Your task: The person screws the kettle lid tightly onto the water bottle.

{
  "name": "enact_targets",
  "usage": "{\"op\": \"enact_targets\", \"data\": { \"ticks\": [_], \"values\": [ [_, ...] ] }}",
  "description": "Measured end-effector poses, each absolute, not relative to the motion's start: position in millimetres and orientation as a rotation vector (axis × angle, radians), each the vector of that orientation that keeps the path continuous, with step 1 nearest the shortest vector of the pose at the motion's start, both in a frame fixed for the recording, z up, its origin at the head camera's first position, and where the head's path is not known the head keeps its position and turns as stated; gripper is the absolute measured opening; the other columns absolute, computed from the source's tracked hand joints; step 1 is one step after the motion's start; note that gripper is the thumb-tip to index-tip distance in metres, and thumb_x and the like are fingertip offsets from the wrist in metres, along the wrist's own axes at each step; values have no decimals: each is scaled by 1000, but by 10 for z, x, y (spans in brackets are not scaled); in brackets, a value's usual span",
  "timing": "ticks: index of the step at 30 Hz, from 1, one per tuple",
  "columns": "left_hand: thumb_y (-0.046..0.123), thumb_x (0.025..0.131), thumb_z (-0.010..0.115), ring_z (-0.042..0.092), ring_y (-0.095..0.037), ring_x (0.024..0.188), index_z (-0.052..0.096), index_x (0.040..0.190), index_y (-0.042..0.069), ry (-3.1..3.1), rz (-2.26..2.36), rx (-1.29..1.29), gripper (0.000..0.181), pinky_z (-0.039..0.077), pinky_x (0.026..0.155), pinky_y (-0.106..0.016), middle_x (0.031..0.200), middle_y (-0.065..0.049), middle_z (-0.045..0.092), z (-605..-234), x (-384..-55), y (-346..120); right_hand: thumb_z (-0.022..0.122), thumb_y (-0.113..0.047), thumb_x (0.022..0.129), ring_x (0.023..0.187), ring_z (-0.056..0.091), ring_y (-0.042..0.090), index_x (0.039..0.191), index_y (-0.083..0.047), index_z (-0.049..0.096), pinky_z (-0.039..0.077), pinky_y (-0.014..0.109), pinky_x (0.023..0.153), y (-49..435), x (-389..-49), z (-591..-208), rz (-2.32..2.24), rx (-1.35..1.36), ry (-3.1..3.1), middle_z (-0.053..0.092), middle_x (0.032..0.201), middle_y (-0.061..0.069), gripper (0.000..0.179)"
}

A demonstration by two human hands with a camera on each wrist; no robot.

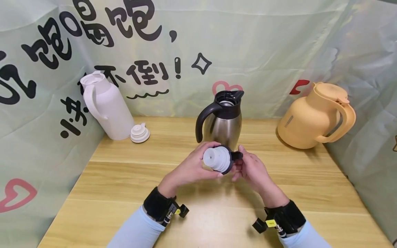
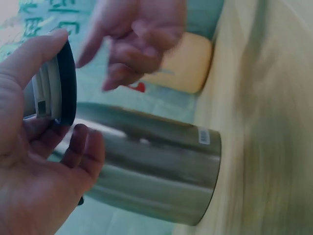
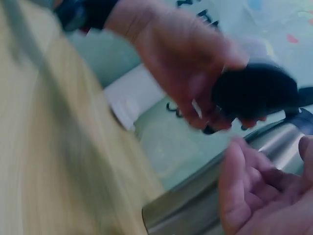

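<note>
In the head view my left hand [image 1: 191,167] grips a jug lid [image 1: 221,159] by its edge, thumb and fingers around it. The lid is tilted on its side, its white ribbed plug facing left and its black top facing right, with a black tab sticking out. My right hand [image 1: 255,169] hovers by that tab, fingers loosely bent and holding nothing; the right wrist view shows a gap between these fingers and the lid's black top [image 3: 254,90]. Just behind both hands stands a steel vacuum jug [image 1: 222,129], upright, with its mouth uncovered and a black handle to the left.
At the back left stands a white jug [image 1: 107,106] without its lid, and a white stopper [image 1: 140,133] lies beside its base. An orange jug [image 1: 310,117] with its lid on is at the back right. Printed cloth [image 1: 257,51] walls the wooden table [image 1: 124,179] behind and on both sides.
</note>
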State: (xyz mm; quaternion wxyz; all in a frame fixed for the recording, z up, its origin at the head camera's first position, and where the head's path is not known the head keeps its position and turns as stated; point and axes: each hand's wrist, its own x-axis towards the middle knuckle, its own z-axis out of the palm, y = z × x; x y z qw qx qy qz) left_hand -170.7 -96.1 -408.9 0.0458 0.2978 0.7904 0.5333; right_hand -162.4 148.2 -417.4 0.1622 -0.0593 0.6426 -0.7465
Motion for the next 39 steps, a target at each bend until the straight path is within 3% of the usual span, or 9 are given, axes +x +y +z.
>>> {"op": "enact_targets", "data": {
  "ticks": [3, 7, 15, 19, 23, 27, 31, 35, 39],
  "values": [
    [23, 75, 97, 49, -20, 136, 47, 152, 20, 2570, 1497, 1044, 91, 41, 116, -47, 150, -1, 50, -4120, -1721, -869, 26, -70, 106, 72, 76, 17, 109, -11, 67, 64, 36, 62, 1535, -1609, -4126, -2056, -284, 1576, 77, 83, 6, 72],
    [23, 75, 97, 46, -24, 141, 46, 153, 13, 2763, 1313, 1230, 93, 38, 118, -44, 151, -5, 52, -4121, -1737, -799, 20, -71, 105, 83, 80, 21, 117, -10, 67, 65, 39, 69, 1608, -1631, -4112, -2005, -409, 1365, 80, 95, 11, 78],
    [20, 83, 91, 49, -25, 135, 48, 154, 19, 2877, 1092, 1398, 83, 47, 111, -42, 150, -4, 52, -4079, -1731, -735, 28, -48, 115, 98, 78, 24, 132, -14, 58, 65, 37, 80, 1700, -1666, -4140, -2009, -491, 1254, 74, 113, 8, 48],
    [13, 86, 87, 47, -25, 138, 41, 159, 23, 2893, 1116, 1317, 88, 50, 109, -43, 152, -6, 46, -4074, -1709, -747, 31, -40, 116, 99, 74, 20, 132, -17, 62, 63, 36, 84, 1700, -1663, -4138, -2055, -500, 1273, 71, 113, 4, 42],
    [-6, 86, 71, 57, -22, 122, 47, 155, 20, 2943, 1303, 1201, 78, 56, 92, -33, 148, -9, 47, -4015, -1658, -786, 33, -34, 116, 96, 71, 17, 128, -16, 66, 62, 34, 83, 1720, -1655, -4088, -2182, -482, 1338, 71, 111, 2, 39],
    [-12, 89, 59, 62, -20, 98, 70, 128, 11, 2999, 1740, 990, 46, 56, 79, -26, 128, -10, 57, -3918, -1629, -824, 39, -28, 115, 95, 69, 17, 124, -15, 69, 62, 35, 87, 1773, -1663, -3951, -2355, -395, 1495, 69, 112, 3, 33],
    [-8, 91, 57, 62, -21, 91, 74, 102, 3, 3025, 2172, 618, 24, 56, 77, -31, 107, -10, 61, -3846, -1693, -873, 46, -27, 114, 94, 67, 15, 120, -14, 71, 61, 35, 90, 1823, -1712, -3745, -2482, -314, 1667, 67, 113, 4, 29],
    [5, 94, 61, 59, -30, 100, 65, 110, 0, 2912, 2343, 348, 17, 52, 87, -47, 110, -12, 59, -3821, -1822, -932, 50, -25, 112, 97, 67, 15, 115, -12, 73, 61, 33, 88, 1861, -1803, -3522, -2534, -313, 1799, 69, 113, 3, 27],
    [26, 98, 69, 54, -33, 114, 54, 126, 2, 2707, 2327, 314, 39, 47, 99, -54, 122, -13, 56, -3821, -1963, -949, 54, -23, 111, 97, 67, 16, 111, -9, 73, 61, 31, 87, 1889, -1908, -3311, -2545, -372, 1899, 70, 113, 4, 24]
  ]
}}
